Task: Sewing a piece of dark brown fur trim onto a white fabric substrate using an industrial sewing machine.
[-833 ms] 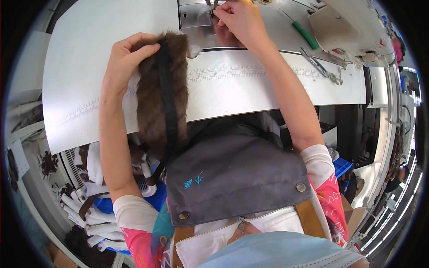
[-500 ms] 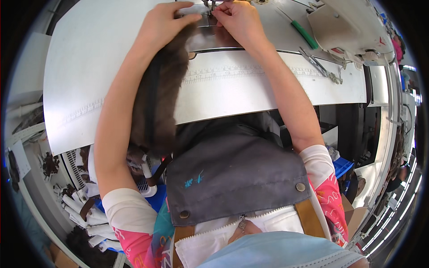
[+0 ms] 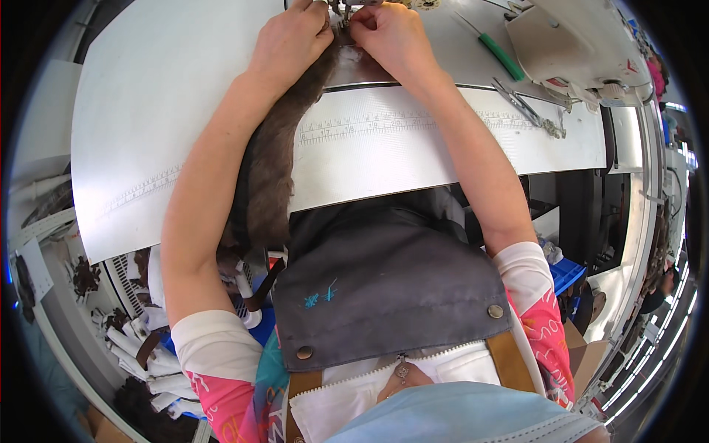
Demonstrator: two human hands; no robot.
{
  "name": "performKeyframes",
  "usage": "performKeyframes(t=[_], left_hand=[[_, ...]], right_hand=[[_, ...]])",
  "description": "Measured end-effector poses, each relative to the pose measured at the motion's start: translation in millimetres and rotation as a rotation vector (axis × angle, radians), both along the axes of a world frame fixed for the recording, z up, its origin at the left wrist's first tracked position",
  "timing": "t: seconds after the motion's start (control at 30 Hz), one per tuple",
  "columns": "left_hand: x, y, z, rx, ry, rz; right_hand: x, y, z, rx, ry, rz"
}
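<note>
A: Where is the long, dark brown fur strip (image 3: 273,159)?

B: Under the left hand (image 3: 292,44), fingers curled onto its far end; the rest trails toward the body, beside the left forearm.

A: And the right hand (image 3: 395,40)?

B: Apart from the left, across the small metal presser foot (image 3: 345,18). Its fingers bend inward; whether they pinch the edge, I cannot tell.

A: How best to manage this?

B: I'd guide the fur evenly from both sides, tucking loose hairs inward and keeping fingertips clear of the foot. The tail hangs off the white table (image 3: 369,159) nearer than both hands, so its weight could drag; slack would help.
</note>
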State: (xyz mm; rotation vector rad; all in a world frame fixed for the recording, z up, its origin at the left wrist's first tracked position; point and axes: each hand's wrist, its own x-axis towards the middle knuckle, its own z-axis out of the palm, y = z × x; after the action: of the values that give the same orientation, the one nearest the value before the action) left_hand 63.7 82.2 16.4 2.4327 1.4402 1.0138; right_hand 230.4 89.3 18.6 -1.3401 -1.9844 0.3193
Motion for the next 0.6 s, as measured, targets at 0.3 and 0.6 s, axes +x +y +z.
performKeyframes(t=[0.3,0.6], left_hand=[[0.6,3.5,-3.6,0.0,-0.009,0.027],[-4.2,3.3,-2.8,-0.012,-0.036,0.028]], right_hand=[[2.0,-16.3,15.6,-0.078,-0.12,-0.095],[17.6,-21.1,19.5,-0.21,0.122,0.006]])
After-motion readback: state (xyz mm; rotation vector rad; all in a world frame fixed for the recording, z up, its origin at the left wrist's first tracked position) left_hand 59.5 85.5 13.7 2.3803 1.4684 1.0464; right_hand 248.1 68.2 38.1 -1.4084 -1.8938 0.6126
